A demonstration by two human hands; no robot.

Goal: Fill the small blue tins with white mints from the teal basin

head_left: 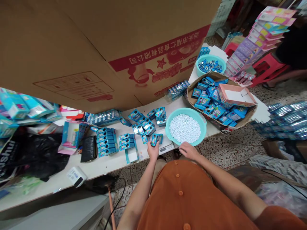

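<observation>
My left hand (153,151) is closed on a small blue tin (157,138) at the table's front edge, beside a white digital scale (166,149). Several more blue tins (144,122) lie loosely grouped just behind it. My right hand (188,150) is at the near rim of a turquoise basin (204,125). Its fingers are curled together, and whatever they may hold is too small to make out. Small pale candies (184,128) cover the basin's bottom.
Rows of blue tins (105,142) and a black wallet (89,149) are on the left. A large cardboard carton (96,48) rises behind the table. To the right stand an open box of blue packs (211,99), another turquoise basin (223,67) and stacked pink boxes (249,48).
</observation>
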